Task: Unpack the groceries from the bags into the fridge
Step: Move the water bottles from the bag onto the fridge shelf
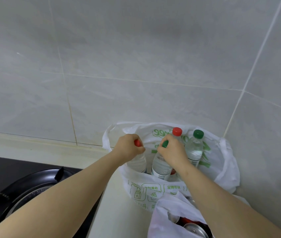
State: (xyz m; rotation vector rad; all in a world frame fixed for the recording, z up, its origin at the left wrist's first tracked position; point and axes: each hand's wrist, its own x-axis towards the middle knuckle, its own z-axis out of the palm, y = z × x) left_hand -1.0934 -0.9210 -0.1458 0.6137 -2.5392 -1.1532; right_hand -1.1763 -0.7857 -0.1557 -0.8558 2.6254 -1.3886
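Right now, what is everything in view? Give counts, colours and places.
red-cap bottles: two, clear, upright in the big bag; one at the back, one at the left.
green-cap bottles: two, clear, upright in the big bag; one at the back right, one in the middle.
big bag: one, white with green print, on the counter in the wall corner.
small bag: one, white, in front of the big bag.
cans: at least two, silver tops, in the small bag.
stove: one, black, lower left.
counter: one, cream.
wall: grey tiles.
left hand: grips the left red-cap bottle's top.
right hand: grips the middle green-cap bottle's top.
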